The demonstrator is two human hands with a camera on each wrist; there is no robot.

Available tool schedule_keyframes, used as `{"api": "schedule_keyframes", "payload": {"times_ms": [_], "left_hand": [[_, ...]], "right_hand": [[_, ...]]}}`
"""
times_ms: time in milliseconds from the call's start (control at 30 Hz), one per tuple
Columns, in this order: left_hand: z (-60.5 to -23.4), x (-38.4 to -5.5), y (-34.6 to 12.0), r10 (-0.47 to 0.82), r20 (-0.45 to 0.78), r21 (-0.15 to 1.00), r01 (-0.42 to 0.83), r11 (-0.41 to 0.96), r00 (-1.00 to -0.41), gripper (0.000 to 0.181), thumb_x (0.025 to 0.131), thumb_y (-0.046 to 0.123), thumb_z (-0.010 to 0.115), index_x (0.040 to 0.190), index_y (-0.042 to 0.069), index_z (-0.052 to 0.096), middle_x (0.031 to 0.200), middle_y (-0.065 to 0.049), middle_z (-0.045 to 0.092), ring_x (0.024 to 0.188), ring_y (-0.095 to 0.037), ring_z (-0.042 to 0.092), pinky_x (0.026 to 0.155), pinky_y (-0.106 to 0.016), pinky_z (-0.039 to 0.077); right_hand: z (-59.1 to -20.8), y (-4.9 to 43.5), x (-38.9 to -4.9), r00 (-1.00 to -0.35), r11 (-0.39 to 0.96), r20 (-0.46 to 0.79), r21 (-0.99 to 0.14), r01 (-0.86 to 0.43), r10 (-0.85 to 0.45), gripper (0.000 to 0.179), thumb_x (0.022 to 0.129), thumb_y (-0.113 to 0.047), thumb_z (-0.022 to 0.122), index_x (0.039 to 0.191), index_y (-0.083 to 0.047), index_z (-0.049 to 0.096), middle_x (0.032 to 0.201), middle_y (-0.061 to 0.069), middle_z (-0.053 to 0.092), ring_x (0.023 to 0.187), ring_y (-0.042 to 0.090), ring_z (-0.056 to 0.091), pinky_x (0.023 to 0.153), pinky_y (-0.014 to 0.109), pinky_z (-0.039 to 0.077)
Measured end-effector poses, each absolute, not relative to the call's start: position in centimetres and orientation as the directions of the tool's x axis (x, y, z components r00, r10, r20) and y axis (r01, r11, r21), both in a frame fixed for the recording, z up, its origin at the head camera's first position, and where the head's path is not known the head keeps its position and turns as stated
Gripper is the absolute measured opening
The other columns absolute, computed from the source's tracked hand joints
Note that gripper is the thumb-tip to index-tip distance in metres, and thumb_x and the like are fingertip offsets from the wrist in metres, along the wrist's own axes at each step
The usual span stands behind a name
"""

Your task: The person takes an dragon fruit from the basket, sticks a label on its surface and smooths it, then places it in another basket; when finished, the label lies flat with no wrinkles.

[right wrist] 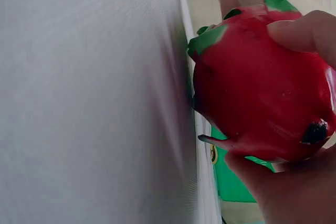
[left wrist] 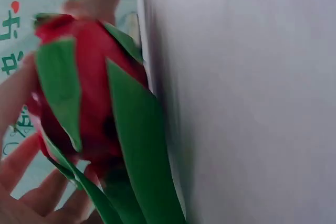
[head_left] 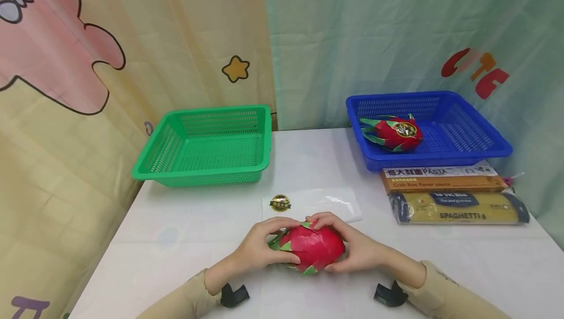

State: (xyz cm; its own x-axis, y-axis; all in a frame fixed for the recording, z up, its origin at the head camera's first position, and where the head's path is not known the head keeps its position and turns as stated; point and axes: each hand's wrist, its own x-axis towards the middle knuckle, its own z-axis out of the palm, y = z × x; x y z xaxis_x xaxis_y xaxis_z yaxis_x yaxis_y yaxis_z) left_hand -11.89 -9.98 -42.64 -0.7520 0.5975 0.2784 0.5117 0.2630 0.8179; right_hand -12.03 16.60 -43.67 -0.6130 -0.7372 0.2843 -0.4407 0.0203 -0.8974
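From where I stand, everything is easiest to place by the plastic sheet (head_left: 319, 200) lying on the table (head_left: 176, 226), a gold sticker (head_left: 280, 203) at its left end. The dragon fruit (head_left: 316, 246) is just on the near side of that sheet, lying sideways between two hands. The left hand (head_left: 257, 246) grasps the leafy end, its thumb on the near side and fingers around the far side; the right hand (head_left: 359, 249) grips the rounded end the same way. Whether the fruit's underside touches the table I can't tell. To handle it well, I'd say let the right hand carry the steadying, since that smooth skin looks easy to slip on, and have the left stay light, because the long green leaves (left wrist: 142, 145) look easily bent. Any turn should be small and shared evenly by both hands, with the fingertips clear of the sheet's near edge so they don't drag it. Beyond the sheet to its left is a green basket (head_left: 200, 174); beyond it to the right, a blue basket (head_left: 440, 157) holds another dragon fruit (head_left: 392, 134). The pasta box (head_left: 445, 183) and spaghetti packet (head_left: 458, 209) lie right of the sheet, well out of the way.
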Motion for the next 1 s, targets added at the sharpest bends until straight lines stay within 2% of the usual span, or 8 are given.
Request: {"api": "schedule_keyframes", "payload": {"times_ms": [200, 367, 433, 600, 667, 767, 867, 1000], "left_hand": [[-42.8, -11.3, -9.5, 0.614, 0.289, 0.740, 0.578, 0.344, -0.735, 0.061, 0.074, 0.046, 0.077, 0.127, 0.028, 0.054, 0.122, 0.015, 0.053, 0.110, -0.007, 0.051, 0.085, -0.029, 0.049], [-42.9, -11.2, -9.7, 0.666, 0.266, 0.722, 0.602, 0.341, -0.696, 0.065, 0.077, 0.045, 0.074, 0.134, 0.028, 0.047, 0.127, 0.013, 0.047, 0.115, -0.008, 0.047, 0.087, -0.029, 0.048], [-43.1, -11.2, -9.8, 0.647, 0.278, 0.730, 0.594, 0.338, -0.710, 0.064, 0.079, 0.043, 0.074, 0.134, 0.027, 0.046, 0.128, 0.012, 0.047, 0.115, -0.009, 0.048, 0.088, -0.030, 0.048], [-43.4, -11.7, -10.0, 0.569, 0.297, 0.760, 0.551, 0.345, -0.767, 0.060, 0.081, 0.038, 0.074, 0.133, 0.027, 0.047, 0.129, 0.012, 0.047, 0.115, -0.010, 0.049, 0.091, -0.033, 0.047], [-43.5, -11.8, -10.1, 0.562, 0.297, 0.765, 0.544, 0.344, -0.772, 0.060, 0.080, 0.038, 0.074, 0.133, 0.027, 0.048, 0.129, 0.012, 0.048, 0.116, -0.010, 0.049, 0.092, -0.033, 0.046], [-43.6, -11.9, -10.2, 0.569, 0.297, 0.762, 0.550, 0.343, -0.767, 0.059, 0.081, 0.038, 0.074, 0.133, 0.027, 0.048, 0.129, 0.011, 0.048, 0.115, -0.011, 0.049, 0.092, -0.033, 0.046], [-43.3, -11.9, -10.3, 0.585, 0.276, 0.757, 0.547, 0.356, -0.763, 0.060, 0.080, 0.038, 0.074, 0.133, 0.028, 0.047, 0.131, 0.010, 0.047, 0.117, -0.011, 0.048, 0.092, -0.035, 0.046], [-42.6, -12.3, -11.1, 0.629, 0.223, 0.760, 0.537, 0.366, -0.744, 0.064, 0.081, 0.040, 0.073, 0.136, 0.025, 0.045, 0.136, 0.011, 0.044, 0.123, -0.011, 0.043, 0.096, -0.037, 0.043]], "right_hand": [[-43.8, 16.9, -12.2, -0.597, 0.133, 0.182, -0.886, -0.445, -0.781, 0.087, 0.072, -0.018, 0.081, 0.140, -0.018, 0.026, 0.144, 0.003, 0.028, 0.131, 0.023, 0.032, 0.094, 0.034, 0.045], [-43.9, 16.9, -12.2, -0.598, 0.196, 0.123, -0.876, -0.440, -0.792, 0.092, 0.072, -0.026, 0.082, 0.144, -0.022, 0.024, 0.141, -0.002, 0.033, 0.125, 0.022, 0.040, 0.093, 0.034, 0.046], [-43.9, 16.8, -12.3, -0.623, 0.211, 0.138, -0.866, -0.453, -0.770, 0.090, 0.073, -0.027, 0.082, 0.144, -0.023, 0.026, 0.140, -0.003, 0.036, 0.125, 0.021, 0.041, 0.093, 0.033, 0.046], [-43.0, 16.5, -12.3, -0.708, 0.286, 0.190, -0.821, -0.495, -0.680, 0.087, 0.072, -0.019, 0.082, 0.143, -0.016, 0.031, 0.138, 0.001, 0.043, 0.123, 0.021, 0.043, 0.095, 0.035, 0.045], [-43.2, 16.7, -12.4, -0.714, 0.310, 0.192, -0.804, -0.508, -0.673, 0.088, 0.072, -0.019, 0.082, 0.143, -0.015, 0.031, 0.137, 0.001, 0.044, 0.122, 0.021, 0.044, 0.096, 0.037, 0.043], [-44.2, 17.1, -12.9, -0.706, 0.330, 0.176, -0.789, -0.517, -0.685, 0.091, 0.073, -0.029, 0.082, 0.145, -0.022, 0.027, 0.139, -0.004, 0.042, 0.124, 0.018, 0.043, 0.098, 0.038, 0.042], [-43.9, 17.4, -12.9, -0.709, 0.352, 0.147, -0.788, -0.505, -0.689, 0.095, 0.072, -0.035, 0.082, 0.147, -0.020, 0.025, 0.141, -0.004, 0.040, 0.125, 0.019, 0.042, 0.099, 0.041, 0.041], [-43.2, 18.0, -13.1, -0.707, 0.361, 0.089, -0.811, -0.461, -0.702, 0.100, 0.072, -0.036, 0.081, 0.148, -0.016, 0.020, 0.146, 0.003, 0.035, 0.127, 0.024, 0.040, 0.097, 0.042, 0.043]]}}
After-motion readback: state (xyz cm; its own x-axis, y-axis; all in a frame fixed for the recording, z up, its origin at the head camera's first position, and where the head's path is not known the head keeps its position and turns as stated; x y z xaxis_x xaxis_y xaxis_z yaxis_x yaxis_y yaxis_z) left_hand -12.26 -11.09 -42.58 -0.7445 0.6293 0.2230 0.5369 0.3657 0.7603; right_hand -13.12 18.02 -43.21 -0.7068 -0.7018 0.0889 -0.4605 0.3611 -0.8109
